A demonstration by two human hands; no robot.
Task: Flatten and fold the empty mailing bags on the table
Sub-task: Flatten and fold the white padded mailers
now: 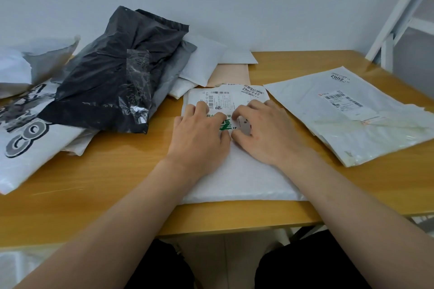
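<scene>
A white padded mailing bag (237, 178) with a shipping label and green print lies flat in the middle of the wooden table (122, 185), its near edge at the table's front. My left hand (199, 136) and my right hand (263, 131) lie side by side on its upper half, palms down. The fingers of both hands are bent, with the tips pressing on the bag near the green print. A flattened white bag (347, 119) with labels lies to the right. A crumpled black bag (117, 77) tops a pile at the left.
The left pile also holds a white bag with grey print (25, 145), grey and white bags (202, 61) and a beige envelope (230, 75) behind the middle bag. A white metal frame (404, 14) stands at the back right. My knees show below the table's front edge.
</scene>
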